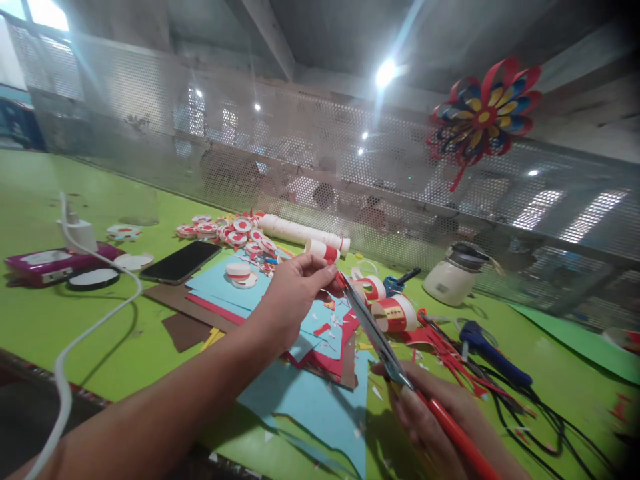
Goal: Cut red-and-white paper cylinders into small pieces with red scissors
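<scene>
My left hand reaches out over a pile of blue and red paper sheets and pinches a small red paper scrap between thumb and fingers. My right hand grips red-handled scissors, whose blades point up and left with the tips at the scrap. Red paper strips and small cuttings lie under the scissors.
On the green table: red-and-white paper rolls, a white tube, round paper discs, a black phone, a blue glue gun, a cream pot, a white charger cable. A paper pinwheel hangs on the mesh wall.
</scene>
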